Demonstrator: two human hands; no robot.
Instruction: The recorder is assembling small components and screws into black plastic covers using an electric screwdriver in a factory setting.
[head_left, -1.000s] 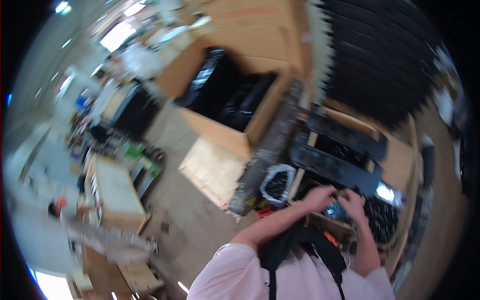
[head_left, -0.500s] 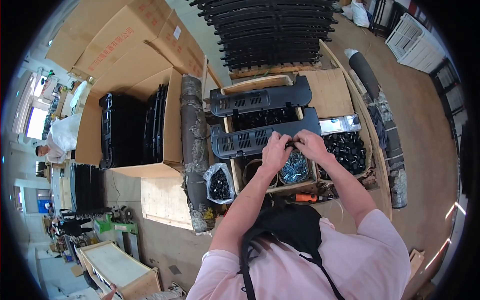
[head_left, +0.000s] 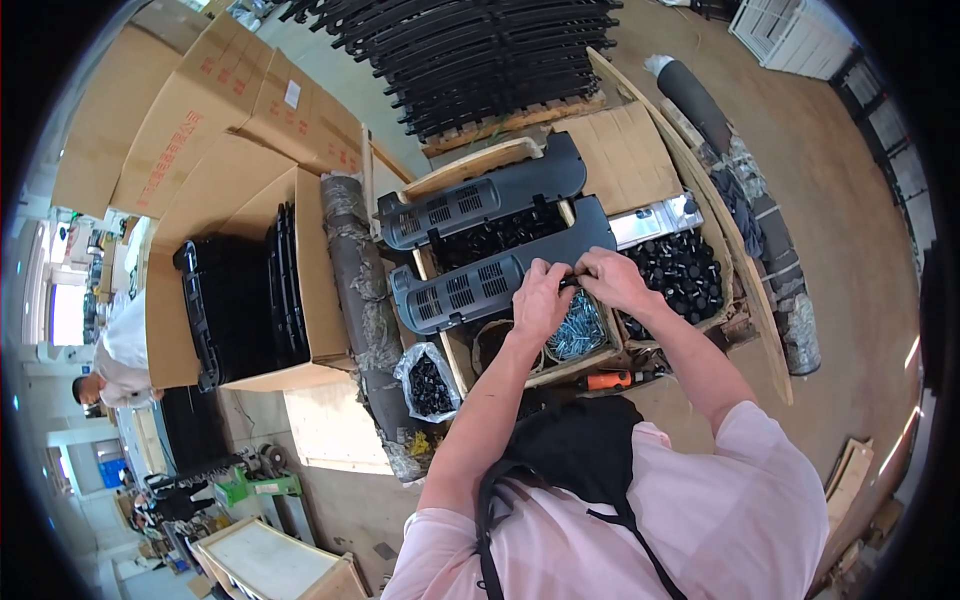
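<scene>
Both hands are pinching together at the near edge of the long dark grey vented panel (head_left: 500,275): the left hand (head_left: 540,298) and right hand (head_left: 612,278) are closing their fingertips on 1 small dark piece too small to make out. The panel is lying across the wooden crate (head_left: 590,360), its long axis running left to right, rising toward the right, just above the tub of silvery screws (head_left: 578,328).

One view only here, a fisheye on the person's head, peering steeply down over the pink shoulders at the left hand (head_left: 540,300) and right hand (head_left: 612,280), both close in near mid-frame. Forearms rise from the lower edge. Straight edges bow toward the dark rim, where cardboard boxes (head_left: 215,130) and floor curl away.
</scene>
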